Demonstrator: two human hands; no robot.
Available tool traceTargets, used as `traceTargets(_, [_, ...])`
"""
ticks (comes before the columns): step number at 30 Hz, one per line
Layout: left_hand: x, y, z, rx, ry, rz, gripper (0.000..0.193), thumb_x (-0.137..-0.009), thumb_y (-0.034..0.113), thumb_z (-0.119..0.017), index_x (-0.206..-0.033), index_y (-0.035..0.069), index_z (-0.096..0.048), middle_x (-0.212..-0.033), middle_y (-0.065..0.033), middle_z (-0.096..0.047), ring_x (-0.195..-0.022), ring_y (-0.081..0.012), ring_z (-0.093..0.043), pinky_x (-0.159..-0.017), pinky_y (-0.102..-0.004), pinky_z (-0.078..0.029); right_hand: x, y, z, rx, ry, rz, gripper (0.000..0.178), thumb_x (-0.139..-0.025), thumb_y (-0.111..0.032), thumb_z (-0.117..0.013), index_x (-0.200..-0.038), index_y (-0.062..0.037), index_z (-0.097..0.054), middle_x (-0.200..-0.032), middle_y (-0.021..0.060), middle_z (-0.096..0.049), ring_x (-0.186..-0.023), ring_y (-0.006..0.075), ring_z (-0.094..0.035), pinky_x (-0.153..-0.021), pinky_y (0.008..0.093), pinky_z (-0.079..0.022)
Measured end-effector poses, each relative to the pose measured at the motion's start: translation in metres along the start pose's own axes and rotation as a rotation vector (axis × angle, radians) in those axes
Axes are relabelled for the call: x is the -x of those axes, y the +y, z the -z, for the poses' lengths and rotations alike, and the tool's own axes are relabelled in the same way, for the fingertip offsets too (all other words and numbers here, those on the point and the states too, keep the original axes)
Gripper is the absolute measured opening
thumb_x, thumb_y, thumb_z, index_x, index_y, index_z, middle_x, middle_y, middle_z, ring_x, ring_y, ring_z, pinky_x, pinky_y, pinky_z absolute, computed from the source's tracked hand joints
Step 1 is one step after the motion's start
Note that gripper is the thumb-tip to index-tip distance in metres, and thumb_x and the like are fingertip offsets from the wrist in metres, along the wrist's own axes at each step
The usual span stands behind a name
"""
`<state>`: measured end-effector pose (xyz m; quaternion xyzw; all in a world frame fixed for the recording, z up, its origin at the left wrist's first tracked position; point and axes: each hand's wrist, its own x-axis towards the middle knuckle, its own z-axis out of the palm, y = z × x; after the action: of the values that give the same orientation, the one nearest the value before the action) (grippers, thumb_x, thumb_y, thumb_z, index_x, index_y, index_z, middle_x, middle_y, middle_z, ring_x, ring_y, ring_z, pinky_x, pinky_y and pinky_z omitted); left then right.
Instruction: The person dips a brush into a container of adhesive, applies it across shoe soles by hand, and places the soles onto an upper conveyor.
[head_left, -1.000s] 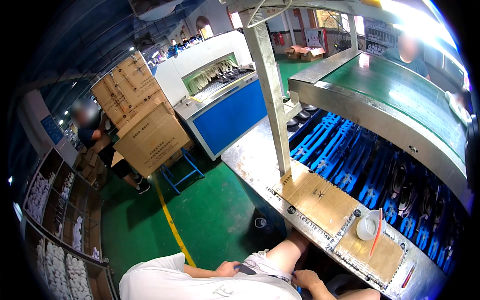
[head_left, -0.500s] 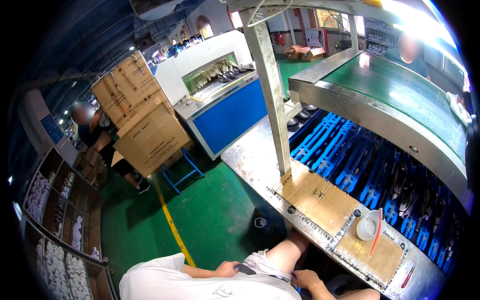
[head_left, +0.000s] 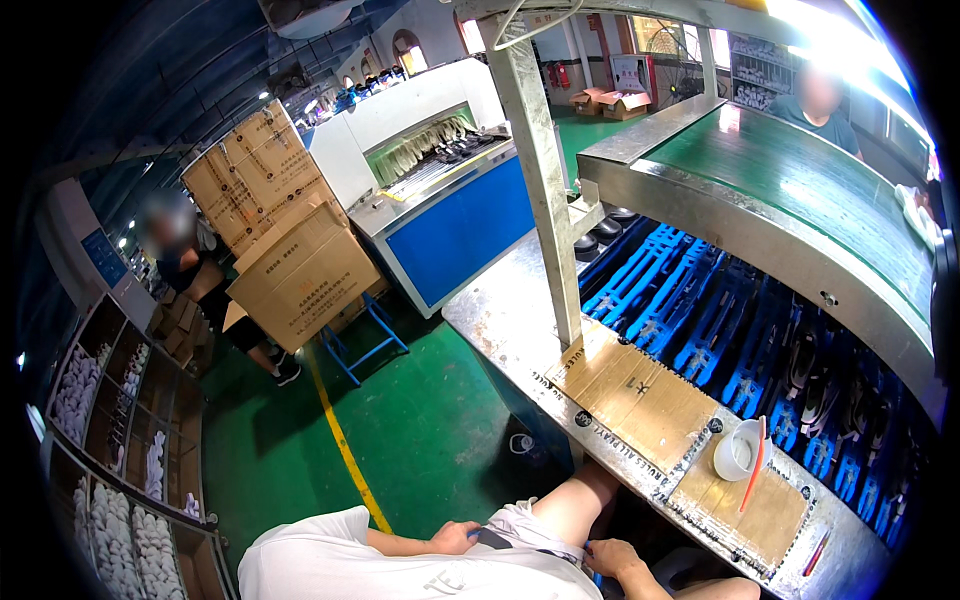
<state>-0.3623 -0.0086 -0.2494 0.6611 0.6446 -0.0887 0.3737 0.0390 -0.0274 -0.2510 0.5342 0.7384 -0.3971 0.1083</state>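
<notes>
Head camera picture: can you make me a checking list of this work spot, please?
Surface: metal bench with flat cardboard sheets taped on top.
Job's things: white cup with a red-handled brush leaning in it; a red pen lies near the bench corner.
Clutter: blue shoe holders on the lower line; stacked cardboard boxes on a blue stand.
Grips: left hand rests on the lap at the shorts; right hand low beside the bench edge; both hold nothing that shows.
Cables: one loops around the grey post top.
Surroundings: green floor, yellow line, shelves, two other people.
</notes>
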Motion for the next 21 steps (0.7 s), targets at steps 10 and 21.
traceTargets(10, [0.001,0.0,-0.003,-0.033,0.072,-0.028,0.04,-0.094,0.023,-0.067,-0.133,0.014,-0.067,-0.115,-0.0207,-0.073,-0.107,-0.0396,-0.07,-0.098,-0.0452,-0.055,0.006,-0.007,0.009,-0.004,-0.005,-0.004,0.035,-0.095,-0.035,-0.058,-0.112,-0.0093,-0.074,-0.112,0.0174,-0.076,-0.106,0.0357,-0.073,-0.092,0.0491,-0.058])
traceTargets(21, [0.003,0.003,-0.001,-0.023,0.076,-0.034,0.04,-0.094,0.022,-0.067,-0.133,0.014,-0.067,-0.115,-0.0207,-0.073,-0.106,-0.0396,-0.07,-0.097,-0.0453,-0.056,-0.002,0.001,-0.004,-0.006,-0.006,-0.021,0.037,-0.094,-0.04,-0.061,-0.116,-0.0136,-0.073,-0.11,0.0157,-0.076,-0.104,0.0366,-0.072,-0.091,0.0483,-0.057])
